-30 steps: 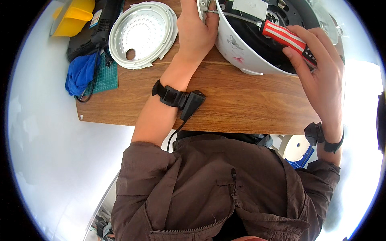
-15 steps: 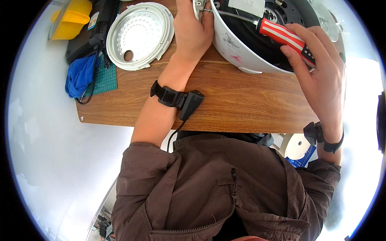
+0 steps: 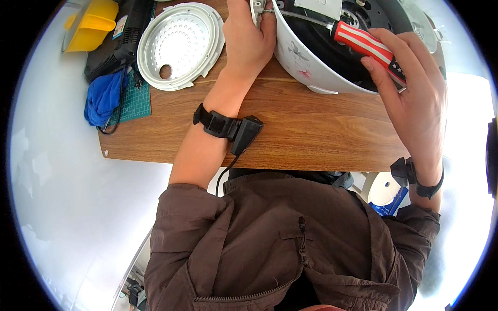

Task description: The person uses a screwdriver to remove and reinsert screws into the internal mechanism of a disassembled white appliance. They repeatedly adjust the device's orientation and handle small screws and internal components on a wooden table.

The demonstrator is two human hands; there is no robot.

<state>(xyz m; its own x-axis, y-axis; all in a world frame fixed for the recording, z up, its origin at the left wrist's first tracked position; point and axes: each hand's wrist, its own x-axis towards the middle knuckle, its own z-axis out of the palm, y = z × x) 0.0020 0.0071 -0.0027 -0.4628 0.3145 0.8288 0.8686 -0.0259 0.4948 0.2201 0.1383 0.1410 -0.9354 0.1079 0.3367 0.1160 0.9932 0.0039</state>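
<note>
- Red-and-white striped handle, dark starred butt: screwdriver (image 3: 363, 40), lying over the open white housing (image 3: 301, 58) at the upper right of the view.
- Long axis slants from the butt at lower right to the shaft end at upper left; the metal shaft crosses the housing's near-left rim and reaches a pale fitting (image 3: 257, 7) just outside it. Exact seat of the tip: too small to tell.
- Right hand (image 3: 417, 93) at the butt end, thumb on one side and fingers on the other, pinching the handle. It is the nearer hand to the handle; shaft and fitting lie up and to its left.
- Left hand (image 3: 248, 45) at the other end of that line, against the fitting, thumb beside the housing wall. Fingertips run out of view; cannot tell how firmly they close.
- Inside the housing: dark cavity, pale rectangular plate (image 3: 319, 7).
- Left of the left hand: round white dimpled disc (image 3: 182, 44) with one hole, flat on the wooden table (image 3: 311, 129).
- Farther left: blue cloth (image 3: 104, 98) on a green mat (image 3: 137, 103), black device (image 3: 106, 57), yellow object (image 3: 98, 23).
</note>
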